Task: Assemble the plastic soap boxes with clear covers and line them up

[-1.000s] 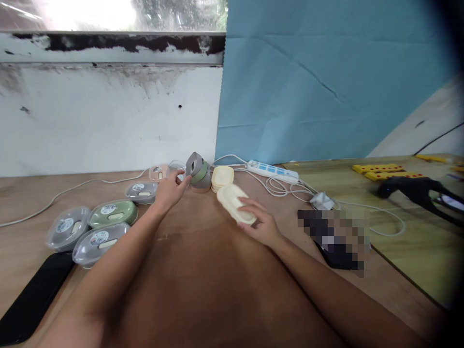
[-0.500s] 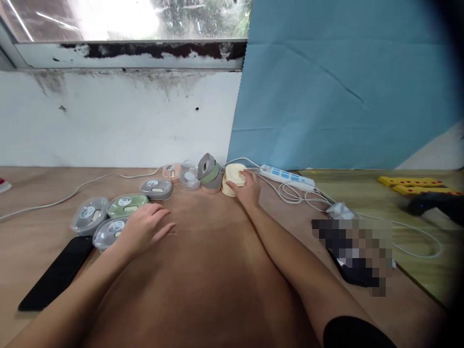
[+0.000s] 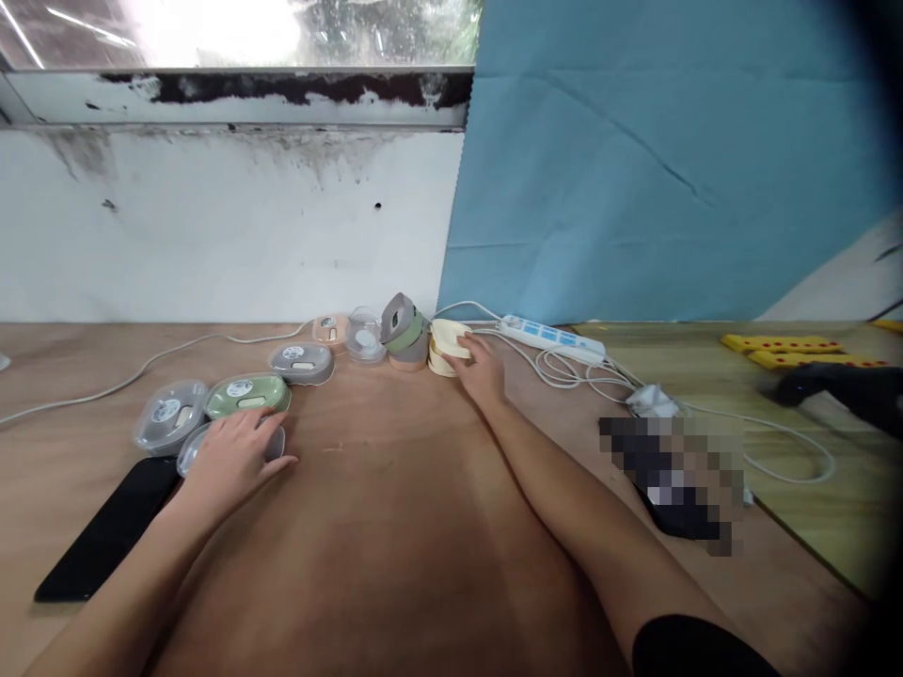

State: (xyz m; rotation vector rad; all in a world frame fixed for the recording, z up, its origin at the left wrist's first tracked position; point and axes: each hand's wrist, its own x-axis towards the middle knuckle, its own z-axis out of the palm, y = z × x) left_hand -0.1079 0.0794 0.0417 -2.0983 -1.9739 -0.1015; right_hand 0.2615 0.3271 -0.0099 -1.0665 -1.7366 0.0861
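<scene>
At the back of the table my right hand (image 3: 483,371) has its fingers closed on the edge of a cream rounded-square piece (image 3: 449,335). That piece sits slightly tilted on top of a stack of cream pieces (image 3: 441,365). My left hand (image 3: 236,456) is open, palm down, over a grey oval container with a clear cover (image 3: 275,440), hiding most of it; whether it touches is unclear. Beside it are a green container (image 3: 246,393) and another grey container (image 3: 169,418). Left of the cream stack stands a pile of grey, green and peach pieces (image 3: 405,340).
Farther back are another grey container (image 3: 302,363), a peach container (image 3: 328,331) and a clear cover (image 3: 365,338). A black phone-like slab (image 3: 105,531) lies at left. A power strip (image 3: 554,338) with white cables lies at right, near a pixelated area and yellow bars (image 3: 783,344).
My left hand has moved left and down over the near grey container. My right hand has stayed at the cream stack, where the top piece now looks more tilted. The view has shifted slightly.
</scene>
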